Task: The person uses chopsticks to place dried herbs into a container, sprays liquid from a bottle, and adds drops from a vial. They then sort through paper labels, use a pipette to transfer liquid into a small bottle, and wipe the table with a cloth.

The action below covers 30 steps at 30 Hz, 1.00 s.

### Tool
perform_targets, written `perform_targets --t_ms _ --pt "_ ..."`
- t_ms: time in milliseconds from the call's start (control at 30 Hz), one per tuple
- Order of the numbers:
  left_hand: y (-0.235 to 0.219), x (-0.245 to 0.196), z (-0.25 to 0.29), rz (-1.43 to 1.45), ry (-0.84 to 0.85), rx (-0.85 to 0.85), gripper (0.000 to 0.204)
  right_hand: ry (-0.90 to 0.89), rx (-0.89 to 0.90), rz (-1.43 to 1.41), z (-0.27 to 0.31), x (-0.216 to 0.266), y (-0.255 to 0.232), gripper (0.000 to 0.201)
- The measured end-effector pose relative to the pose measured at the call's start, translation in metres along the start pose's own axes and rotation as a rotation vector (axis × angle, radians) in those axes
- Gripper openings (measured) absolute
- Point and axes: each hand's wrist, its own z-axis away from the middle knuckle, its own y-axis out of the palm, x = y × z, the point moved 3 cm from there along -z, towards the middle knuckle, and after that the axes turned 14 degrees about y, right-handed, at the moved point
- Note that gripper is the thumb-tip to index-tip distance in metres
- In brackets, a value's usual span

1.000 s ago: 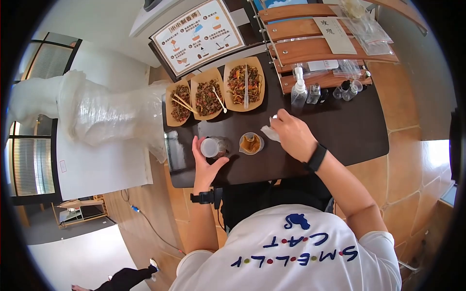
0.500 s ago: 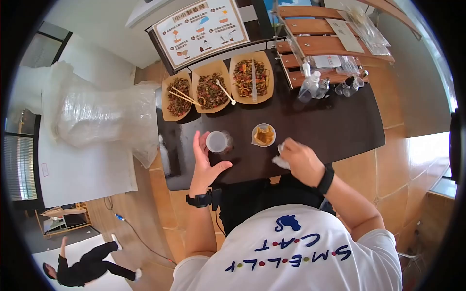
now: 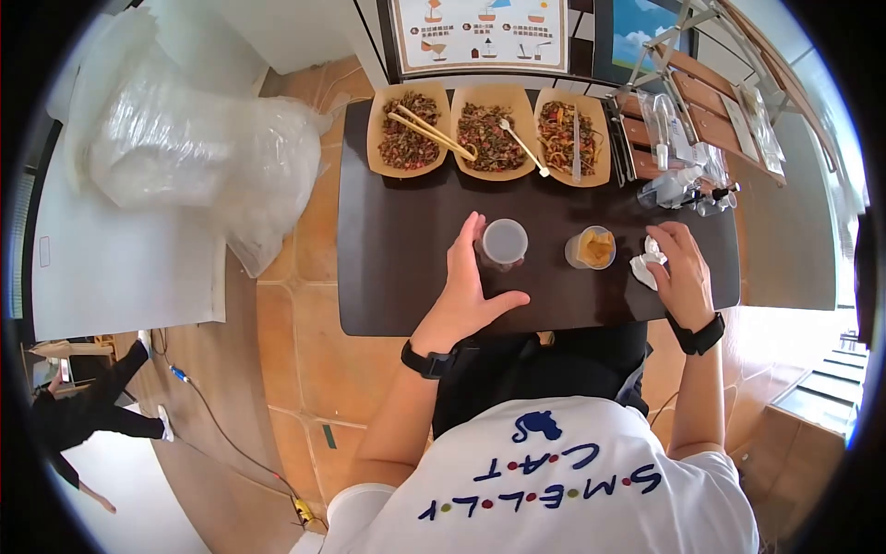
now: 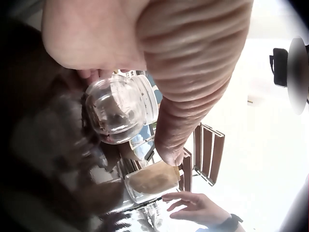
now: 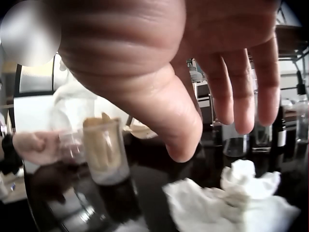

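A clear, rounded jar with a whitish lid (image 3: 505,241) stands on the dark table. My left hand (image 3: 467,288) is beside it, fingers straight along its left side and thumb held well away. In the left wrist view the fingertips show behind the jar (image 4: 116,108). Right of the jar is a clear plastic cup (image 3: 576,251) holding crumpled brownish material (image 3: 598,247). At the table's right, a crumpled white tissue (image 5: 231,200) lies below my right hand (image 3: 684,273). The right wrist view shows that hand's fingers extended above the tissue, with nothing between them and the thumb.
Three paper trays (image 3: 377,148) of dried, chopped material stand along the back, with sticks, a small spoon and a clear strip on them. Several bottles (image 3: 678,189) stand at the back right before a wooden slatted rack (image 3: 706,92). An illustrated sign (image 3: 480,37) is behind.
My right hand has moved away from the cup to the right and let go of the tissue. The left hand stays beside the jar. The head view has shifted.
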Motion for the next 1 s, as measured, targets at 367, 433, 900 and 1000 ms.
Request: perform_targets --t_ms 367,433,900,1000 --pt "0.0 0.0 -0.001 -0.034 -0.012 0.047 0.122 0.222 0.103 -0.335 -0.007 0.04 0.003 0.03" --pt "0.001 0.001 -0.001 -0.059 -0.011 0.038 0.121 0.207 0.069 -0.364 -0.011 0.046 -0.002 0.029" --pt "0.012 -0.008 -0.007 -0.36 -0.033 -0.065 0.101 -0.205 0.174 -0.516 -0.02 0.032 0.007 0.029" --pt "0.014 -0.024 -0.003 -0.356 -0.014 -0.223 0.102 -0.2 0.143 -0.513 -0.014 0.024 0.014 0.028"
